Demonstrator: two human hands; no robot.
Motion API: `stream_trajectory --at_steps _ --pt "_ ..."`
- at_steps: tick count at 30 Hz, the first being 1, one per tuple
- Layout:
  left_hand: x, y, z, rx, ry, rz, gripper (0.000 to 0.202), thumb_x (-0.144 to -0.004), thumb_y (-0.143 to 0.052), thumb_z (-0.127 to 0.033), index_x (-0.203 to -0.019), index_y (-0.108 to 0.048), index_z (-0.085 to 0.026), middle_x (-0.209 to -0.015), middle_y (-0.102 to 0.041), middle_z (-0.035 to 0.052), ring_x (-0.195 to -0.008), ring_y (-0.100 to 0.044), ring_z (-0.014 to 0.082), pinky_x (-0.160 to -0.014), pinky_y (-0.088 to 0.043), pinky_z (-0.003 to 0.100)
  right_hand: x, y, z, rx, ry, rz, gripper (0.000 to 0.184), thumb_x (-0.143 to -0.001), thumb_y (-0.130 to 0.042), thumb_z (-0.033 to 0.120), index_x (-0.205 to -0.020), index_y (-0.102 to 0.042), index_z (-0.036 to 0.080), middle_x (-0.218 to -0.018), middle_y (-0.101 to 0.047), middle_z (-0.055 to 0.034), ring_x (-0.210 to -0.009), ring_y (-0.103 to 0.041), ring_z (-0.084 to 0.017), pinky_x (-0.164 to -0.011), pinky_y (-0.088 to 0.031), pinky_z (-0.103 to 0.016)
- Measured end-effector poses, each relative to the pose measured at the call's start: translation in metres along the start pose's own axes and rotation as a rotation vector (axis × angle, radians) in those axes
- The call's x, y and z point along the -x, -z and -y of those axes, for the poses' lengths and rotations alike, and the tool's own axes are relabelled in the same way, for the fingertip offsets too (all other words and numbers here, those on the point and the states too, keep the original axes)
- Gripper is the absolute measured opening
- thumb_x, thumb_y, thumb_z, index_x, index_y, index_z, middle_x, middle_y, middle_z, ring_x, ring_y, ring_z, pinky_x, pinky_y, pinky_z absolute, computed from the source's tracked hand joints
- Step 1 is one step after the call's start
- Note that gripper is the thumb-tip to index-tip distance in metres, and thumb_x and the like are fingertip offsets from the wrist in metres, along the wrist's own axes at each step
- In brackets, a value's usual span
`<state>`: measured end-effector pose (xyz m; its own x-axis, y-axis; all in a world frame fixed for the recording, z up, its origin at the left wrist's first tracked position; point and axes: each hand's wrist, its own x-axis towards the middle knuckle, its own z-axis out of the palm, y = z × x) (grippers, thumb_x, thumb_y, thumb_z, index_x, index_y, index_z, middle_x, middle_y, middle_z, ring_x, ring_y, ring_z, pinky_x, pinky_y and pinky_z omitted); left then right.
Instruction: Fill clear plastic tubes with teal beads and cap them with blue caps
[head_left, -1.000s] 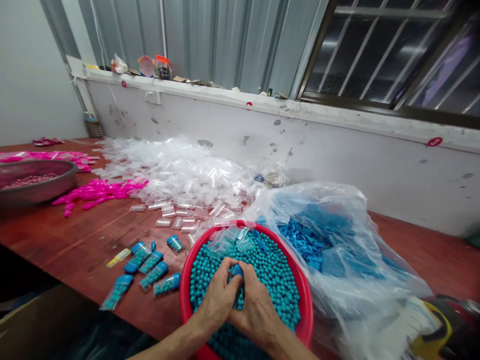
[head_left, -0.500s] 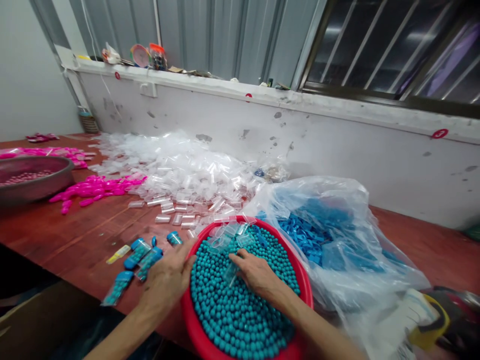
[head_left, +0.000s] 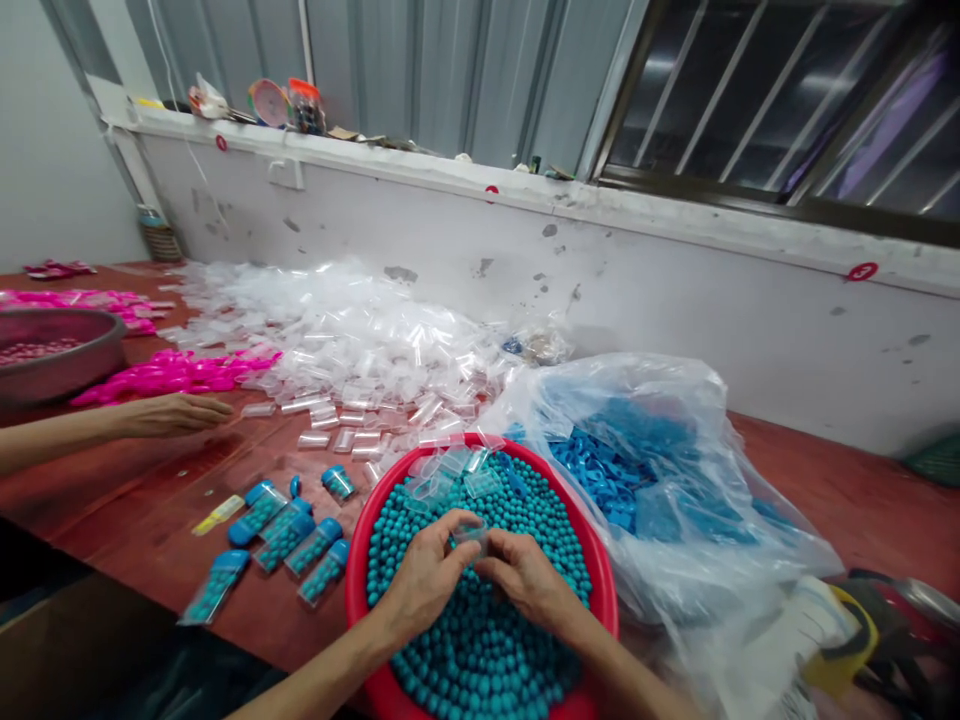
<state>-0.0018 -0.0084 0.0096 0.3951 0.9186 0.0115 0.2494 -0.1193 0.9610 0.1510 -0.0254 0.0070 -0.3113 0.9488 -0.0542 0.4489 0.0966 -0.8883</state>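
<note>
Red-brown counter [head_left: 780,450], scuffed white wall [head_left: 675,265] at far side, barred window [head_left: 750,95] far right. L hand [head_left: 429,568] has thumb & fingers pinched on a small clear plastic container [head_left: 471,538] over a round red plastic tub [head_left: 606,605] of teal beads [head_left: 487,655]; R hand [head_left: 531,578], fingers curled, is right at it, can't tell if gripping. Tub's near the counter's near edge, btwn filled blue-capped clear containers [head_left: 285,537] at left & clear plastic bag [head_left: 694,585] w/ blue plastic pieces [head_left: 606,470] at right; co-worker's hand [head_left: 176,413] far left.
</note>
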Motion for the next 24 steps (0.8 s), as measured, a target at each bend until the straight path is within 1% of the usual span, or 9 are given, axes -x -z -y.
stream_trajectory --at_steps 4,6,8,10,12,15,19,22,24 --pt "0.001 0.004 -0.005 -0.121 -0.064 0.040 0.017 -0.077 -0.044 -0.024 -0.088 -0.056 -0.019 -0.081 -0.061 0.0008 -0.077 -0.055 0.0153 -0.071 -0.040 0.024 0.006 0.005 0.000 0.287 0.049 0.008 0.017 -0.080 -0.047 0.023 -0.072 -0.061 0.019 -0.063 -0.060 0.0032 -0.060 -0.054 -0.012 -0.055 -0.036 -0.020" --pt "0.001 0.013 -0.005 -0.327 -0.067 0.036 0.014 -0.075 -0.044 -0.022 -0.084 -0.054 -0.019 -0.082 -0.061 0.0022 -0.079 -0.056 0.0173 -0.072 -0.040 0.026 0.009 0.012 0.000 0.480 0.032 0.012 0.017 -0.081 -0.048 0.027 -0.077 -0.064 0.022 -0.072 -0.066 0.0009 -0.069 -0.059 -0.016 -0.060 -0.037 -0.022" --pt "0.001 0.022 -0.004 -0.620 -0.019 0.061 0.015 -0.074 -0.042 -0.017 -0.086 -0.052 -0.019 -0.080 -0.062 0.0051 -0.078 -0.057 0.0211 -0.071 -0.041 0.030 0.009 0.024 -0.001 0.638 -0.027 -0.044 0.019 -0.082 -0.048 0.031 -0.088 -0.064 0.024 -0.082 -0.068 -0.0021 -0.078 -0.060 -0.019 -0.065 -0.038 -0.024" --pt "0.000 0.027 -0.002 -0.889 0.034 0.135 0.024 -0.072 -0.038 -0.008 -0.090 -0.052 -0.017 -0.080 -0.063 0.0098 -0.079 -0.058 0.0260 -0.071 -0.041 0.037 0.005 0.040 -0.004 0.754 -0.091 -0.121 0.021 -0.083 -0.047 0.031 -0.094 -0.062 0.022 -0.087 -0.067 -0.0053 -0.084 -0.060 -0.021 -0.069 -0.039 -0.026" --pt "-0.005 0.024 -0.001 -1.005 0.045 0.221 0.033 -0.069 -0.034 -0.001 -0.092 -0.052 -0.014 -0.083 -0.063 0.0150 -0.082 -0.058 0.0301 -0.072 -0.041 0.043 -0.004 0.055 -0.009 0.823 -0.121 -0.176 0.022 -0.083 -0.046 0.029 -0.096 -0.061 0.020 -0.090 -0.066 -0.0073 -0.088 -0.059 -0.022 -0.073 -0.040 -0.028" --pt "-0.018 0.006 -0.002 -0.909 0.004 0.305 0.032 -0.066 -0.035 0.001 -0.088 -0.053 -0.012 -0.087 -0.062 0.0201 -0.088 -0.057 0.0340 -0.077 -0.038 0.050 -0.026 0.070 -0.019 0.845 -0.113 -0.228 0.025 -0.084 -0.044 0.025 -0.103 -0.057 0.017 -0.100 -0.063 -0.0089 -0.096 -0.055 -0.021 -0.081 -0.038 -0.029" --pt "-0.045 -0.029 -0.004 -0.771 0.022 0.351 0.031 -0.054 -0.048 0.003 -0.081 -0.052 -0.013 -0.086 -0.062 0.0202 -0.089 -0.056 0.0375 -0.078 -0.038 0.050 -0.050 0.067 -0.030 0.829 -0.119 -0.241 0.026 -0.082 -0.048 0.023 -0.104 -0.055 0.013 -0.102 -0.060 -0.0111 -0.096 -0.055 -0.021 -0.081 -0.039 -0.029" --pt "-0.062 -0.049 -0.001 -0.646 0.089 0.362 0.035 -0.044 -0.052 0.006 -0.071 -0.050 -0.016 -0.078 -0.062 0.0150 -0.087 -0.056 0.0377 -0.076 -0.039 0.049 -0.053 0.059 -0.036 0.802 -0.134 -0.231 0.022 -0.078 -0.051 0.018 -0.097 -0.058 0.010 -0.098 -0.061 -0.0132 -0.091 -0.057 -0.023 -0.079 -0.040 -0.031" --pt "-0.069 -0.055 0.004 -0.523 0.137 0.383 0.031 -0.044 -0.053 0.004 -0.066 -0.047 -0.018 -0.068 -0.060 0.0080 -0.081 -0.057 0.0328 -0.073 -0.042 0.044 -0.047 0.057 -0.039 0.763 -0.129 -0.219 0.022 -0.078 -0.050 0.018 -0.096 -0.059 0.010 -0.096 -0.062 -0.0132 -0.091 -0.057 -0.024 -0.079 -0.040 -0.031"
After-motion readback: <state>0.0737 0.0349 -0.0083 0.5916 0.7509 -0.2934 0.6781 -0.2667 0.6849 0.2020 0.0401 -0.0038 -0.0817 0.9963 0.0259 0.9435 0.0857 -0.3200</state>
